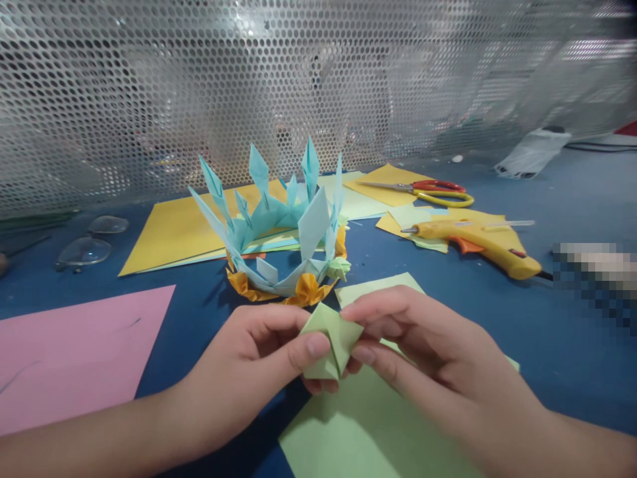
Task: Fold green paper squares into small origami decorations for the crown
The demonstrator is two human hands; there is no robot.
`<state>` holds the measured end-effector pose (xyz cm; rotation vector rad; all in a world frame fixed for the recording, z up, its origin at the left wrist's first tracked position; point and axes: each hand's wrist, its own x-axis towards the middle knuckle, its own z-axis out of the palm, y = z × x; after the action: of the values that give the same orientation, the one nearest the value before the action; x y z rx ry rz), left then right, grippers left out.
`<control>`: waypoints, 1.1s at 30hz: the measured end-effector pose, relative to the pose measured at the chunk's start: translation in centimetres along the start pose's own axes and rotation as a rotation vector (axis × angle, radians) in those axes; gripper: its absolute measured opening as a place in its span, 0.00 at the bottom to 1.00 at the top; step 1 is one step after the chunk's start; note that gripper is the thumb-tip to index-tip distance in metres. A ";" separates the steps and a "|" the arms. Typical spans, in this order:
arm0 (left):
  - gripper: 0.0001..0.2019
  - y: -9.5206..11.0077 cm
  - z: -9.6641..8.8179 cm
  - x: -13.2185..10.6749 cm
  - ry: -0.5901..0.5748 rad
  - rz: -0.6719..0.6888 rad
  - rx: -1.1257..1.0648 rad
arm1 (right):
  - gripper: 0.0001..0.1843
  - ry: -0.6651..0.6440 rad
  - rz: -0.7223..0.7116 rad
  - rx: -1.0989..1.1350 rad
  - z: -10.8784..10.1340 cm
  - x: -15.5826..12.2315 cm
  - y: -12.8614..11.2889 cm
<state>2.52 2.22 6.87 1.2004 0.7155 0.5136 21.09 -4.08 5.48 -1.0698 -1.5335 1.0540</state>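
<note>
Between both hands is a small folded piece of light green paper (332, 332), creased into a squarish shape with a flap standing up. My left hand (271, 352) pinches its left side, the thumb pressed flat on the front. My right hand (418, 358) grips the right corner between thumb and fingertips. Larger light green paper (358, 425) lies on the table beneath the hands. Just beyond them stands a light blue folded-paper crown (269, 216) with tall pointed spikes. Orange paper flowers (308, 290) and a green one (339, 267) sit along its lower edge.
A yellow glue gun (478, 236) and red-and-yellow scissors (438, 191) rest on paper at the right. Pink paper (84, 352) and eyeglasses (85, 251) lie left. Yellow sheets (169, 229) are behind the crown. A perforated metal panel (199, 86) closes off the back.
</note>
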 end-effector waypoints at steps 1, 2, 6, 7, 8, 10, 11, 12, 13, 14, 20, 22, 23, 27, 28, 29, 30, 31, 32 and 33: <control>0.08 0.0 0.0 0.0 -0.004 -0.002 0.003 | 0.16 -0.005 0.009 0.016 0.0 0.0 0.0; 0.08 0.0 0.0 0.0 -0.003 -0.008 0.008 | 0.16 -0.008 0.014 0.027 0.0 0.0 0.1; 0.08 0.0 0.0 0.0 0.018 -0.011 0.037 | 0.16 -0.006 0.015 0.039 0.0 0.1 0.0; 0.08 0.0 -0.1 0.0 0.021 -0.010 0.041 | 0.16 -0.003 0.015 0.036 0.0 0.1 0.0; 0.08 0.0 -0.1 0.0 0.018 -0.012 0.040 | 0.16 -0.003 0.013 0.034 0.0 0.1 0.0; 0.09 0.0 -0.1 0.0 0.000 -0.013 0.025 | 0.17 -0.002 0.017 0.029 0.0 0.1 -0.1; 0.09 0.0 -0.1 0.0 -0.002 -0.019 0.017 | 0.16 -0.002 0.016 0.024 -0.1 0.2 -0.1; 0.10 0.0 -0.1 0.1 -0.002 -0.027 0.009 | 0.16 0.001 0.014 0.020 -0.1 0.2 -0.2; 0.09 -0.1 -0.1 0.1 -0.002 -0.037 0.001 | 0.16 0.001 0.008 0.012 -0.1 0.2 -0.2; 0.07 -0.2 -0.1 0.1 0.002 -0.047 -0.005 | 0.15 0.003 -0.002 -0.001 -0.1 0.2 -0.2; 0.04 -0.7 0.0 -0.1 0.015 -0.035 0.076 | 0.15 0.051 -0.051 -0.160 -0.1 0.4 -0.4; 0.05 -0.8 0.0 -0.2 0.021 -0.033 0.118 | 0.13 0.055 -0.028 -0.121 -0.1 0.3 -0.5; 0.05 -0.8 -0.1 -0.2 0.026 -0.030 0.138 | 0.10 0.049 0.000 -0.068 -0.1 0.2 -0.5; 0.04 -1.0 -0.1 -0.1 0.035 -0.022 0.219 | 0.06 0.026 0.169 0.161 -0.1 0.3 -0.5; 0.03 -1.0 -0.1 -0.1 0.035 -0.022 0.238 | 0.07 0.024 0.214 0.200 0.0 0.5 -0.4; 0.03 -1.0 -0.1 -0.1 0.033 -0.021 0.251 | 0.09 0.023 0.253 0.233 0.0 0.6 -0.4; 0.03 -1.0 -0.1 -0.1 0.032 -0.025 0.262 | 0.10 0.018 0.284 0.262 0.0 0.7 -0.3; 0.03 -0.9 0.0 -0.1 0.032 -0.030 0.269 | 0.11 0.008 0.304 0.288 0.0 0.8 -0.3; 0.03 -0.8 0.0 0.0 0.036 -0.032 0.275 | 0.12 -0.001 0.317 0.308 0.1 0.9 -0.2; 0.03 -0.7 0.0 0.0 0.036 -0.036 0.288 | 0.13 -0.011 0.327 0.319 0.1 0.9 -0.2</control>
<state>2.53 2.00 6.26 1.4461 0.8617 0.4119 20.81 -3.27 5.88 -1.1092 -1.1680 1.4746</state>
